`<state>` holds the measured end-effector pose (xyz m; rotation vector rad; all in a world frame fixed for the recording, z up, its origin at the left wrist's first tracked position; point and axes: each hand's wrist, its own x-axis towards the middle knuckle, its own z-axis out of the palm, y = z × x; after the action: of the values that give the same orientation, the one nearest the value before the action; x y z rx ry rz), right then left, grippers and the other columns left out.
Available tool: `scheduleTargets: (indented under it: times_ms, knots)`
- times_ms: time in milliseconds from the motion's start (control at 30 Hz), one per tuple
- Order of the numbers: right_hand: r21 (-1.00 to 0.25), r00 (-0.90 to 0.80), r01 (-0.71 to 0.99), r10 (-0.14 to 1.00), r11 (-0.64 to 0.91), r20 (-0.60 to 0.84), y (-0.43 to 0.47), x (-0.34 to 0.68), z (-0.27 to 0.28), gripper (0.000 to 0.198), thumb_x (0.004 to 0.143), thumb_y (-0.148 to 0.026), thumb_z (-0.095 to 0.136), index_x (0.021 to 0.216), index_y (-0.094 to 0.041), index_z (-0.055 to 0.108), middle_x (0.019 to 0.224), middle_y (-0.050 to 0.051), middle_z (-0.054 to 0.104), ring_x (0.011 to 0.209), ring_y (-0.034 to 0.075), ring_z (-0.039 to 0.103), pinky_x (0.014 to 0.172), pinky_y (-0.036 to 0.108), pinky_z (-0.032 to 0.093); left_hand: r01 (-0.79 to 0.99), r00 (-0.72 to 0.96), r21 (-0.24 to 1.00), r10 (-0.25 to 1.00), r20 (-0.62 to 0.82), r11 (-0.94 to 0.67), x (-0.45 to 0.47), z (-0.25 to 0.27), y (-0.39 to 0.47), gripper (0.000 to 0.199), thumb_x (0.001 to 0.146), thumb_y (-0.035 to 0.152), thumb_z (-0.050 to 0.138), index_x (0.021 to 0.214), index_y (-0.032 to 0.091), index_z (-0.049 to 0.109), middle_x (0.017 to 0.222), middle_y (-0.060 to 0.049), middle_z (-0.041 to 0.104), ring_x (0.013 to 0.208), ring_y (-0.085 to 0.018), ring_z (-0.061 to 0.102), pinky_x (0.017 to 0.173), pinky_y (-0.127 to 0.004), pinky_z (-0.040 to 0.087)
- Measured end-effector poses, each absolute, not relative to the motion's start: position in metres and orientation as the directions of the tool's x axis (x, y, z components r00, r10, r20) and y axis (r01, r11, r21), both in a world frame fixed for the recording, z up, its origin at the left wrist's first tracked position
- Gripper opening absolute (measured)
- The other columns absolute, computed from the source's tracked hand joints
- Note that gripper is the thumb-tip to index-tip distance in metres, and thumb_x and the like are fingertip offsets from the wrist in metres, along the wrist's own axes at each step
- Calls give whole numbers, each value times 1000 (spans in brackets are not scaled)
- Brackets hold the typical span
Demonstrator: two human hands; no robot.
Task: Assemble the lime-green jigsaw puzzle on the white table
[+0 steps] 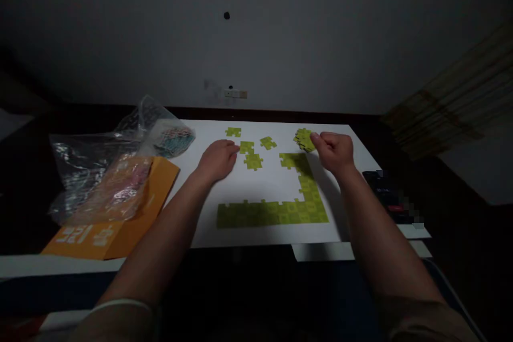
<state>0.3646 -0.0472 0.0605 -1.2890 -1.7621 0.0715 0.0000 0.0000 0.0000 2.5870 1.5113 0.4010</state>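
My left hand [218, 160] rests on the white table [260, 184], fingers stretched toward a loose yellow-green puzzle piece [247, 147], its fingertips at that piece's left edge. Just below lies another puzzle piece [253, 161]. Two more loose ones, a piece [268, 142] and a piece [233, 132], are farther back. My right hand [335, 150] is closed, with the thumb tip at the right edge of a pile of puzzle pieces [303, 139]; whatever its curled fingers hold is hidden. Between my forearms, joined puzzle pieces [272, 214] form the near edge, the right side and a short far corner of a frame.
Clear plastic bags [108, 187] with more pieces lie at the left, partly on an orange envelope-like package [156, 187]. Dark items [387, 192] sit by the table's right edge. Behind is a wall [280, 53] with sockets [235, 94]; a curtain [452, 80] hangs right.
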Motion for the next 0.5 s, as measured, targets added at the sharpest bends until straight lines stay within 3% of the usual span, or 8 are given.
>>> scheduleTargets:
  times_ms: [67,200,367,500]
  knots:
    - [-527,42,768,792,365,609,-26,383,33,75,109,-75,53,58,-29,24,55,-3,31,53,16,32,57,37,26,812,509,227,843,175,-537,7,1,-7,43,112,36,54,144,21,79,153,-13,73,146,-31,64,130,-47,47]
    - [-513,65,814,834,273,548,-22,393,-3,64,112,-64,48,61,-29,32,61,0,41,59,19,42,63,39,35,771,591,201,797,124,-604,31,4,-15,53,109,51,63,152,20,73,165,-16,63,154,-36,56,134,-51,42]
    - [-546,41,780,846,305,532,-19,394,-10,55,113,-54,47,65,-29,36,66,2,46,63,20,47,67,40,37,763,623,218,782,3,-609,54,11,-6,46,103,42,70,143,21,78,172,-16,56,160,-38,49,136,-53,39]
    - [-567,-3,758,871,322,490,-13,399,-9,52,112,-49,50,66,-27,42,68,3,52,67,21,51,70,40,38,782,604,253,793,-82,-570,61,18,9,53,96,42,76,143,19,76,173,-18,53,162,-41,46,135,-54,40]
